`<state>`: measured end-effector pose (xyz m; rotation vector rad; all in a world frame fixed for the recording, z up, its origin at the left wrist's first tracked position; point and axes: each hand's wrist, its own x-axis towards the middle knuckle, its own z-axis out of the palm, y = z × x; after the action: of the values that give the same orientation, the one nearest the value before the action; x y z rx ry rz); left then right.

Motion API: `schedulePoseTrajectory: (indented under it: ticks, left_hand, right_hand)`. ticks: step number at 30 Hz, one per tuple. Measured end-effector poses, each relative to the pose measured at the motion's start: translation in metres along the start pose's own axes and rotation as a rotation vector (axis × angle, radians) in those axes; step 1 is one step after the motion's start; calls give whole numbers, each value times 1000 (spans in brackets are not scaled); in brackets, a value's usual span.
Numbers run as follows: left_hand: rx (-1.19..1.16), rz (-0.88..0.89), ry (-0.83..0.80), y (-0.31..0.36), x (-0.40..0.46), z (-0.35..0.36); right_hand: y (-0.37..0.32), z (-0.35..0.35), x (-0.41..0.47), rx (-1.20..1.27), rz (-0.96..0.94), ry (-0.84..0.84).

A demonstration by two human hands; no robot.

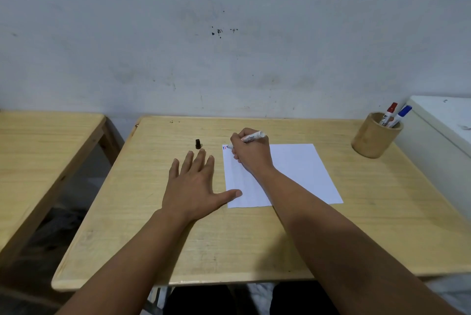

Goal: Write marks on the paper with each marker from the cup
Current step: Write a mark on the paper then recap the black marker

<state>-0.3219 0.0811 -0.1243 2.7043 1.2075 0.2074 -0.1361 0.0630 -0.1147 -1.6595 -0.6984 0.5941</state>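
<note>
A white sheet of paper (300,172) lies on the wooden table (153,238). My right hand (251,152) grips a white marker (252,137), its tip touching the paper's far left corner beside small red and blue marks (224,147). My left hand (195,184) lies flat on the table with fingers spread, and its thumb presses the paper's near left corner. A black marker cap (197,144) stands just beyond the left fingertips. At the far right a wooden cup (374,138) holds a red-capped marker (390,113) and a blue-capped marker (401,116).
A second wooden table (43,141) stands to the left across a gap. A white cabinet (443,131) sits right of the cup. A grey wall runs along the table's far edge.
</note>
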Motion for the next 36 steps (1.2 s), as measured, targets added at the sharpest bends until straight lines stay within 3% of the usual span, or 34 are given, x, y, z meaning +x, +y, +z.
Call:
schedulePoseTrajectory:
  ticks: [16,26,28,33,36]
  left_hand:
    - [5,-11,-12,0,0,-1]
    - [-13,-14,-17,3,-2,-10]
    - [-47,-26,35,5,-1,-13]
    - [-214,-141,405,-1,26,-21]
    - [-268,-208,325,-9,48,-27]
  right_hand:
    - [3,1,5,-39,-2,-12]
    - [-38,-33,8,248,-53,48]
    - [-51,-47,8,319,6,-5]
    - [-60,-73,12,262,47,6]
    - [-57,-85,8,198,10,15]
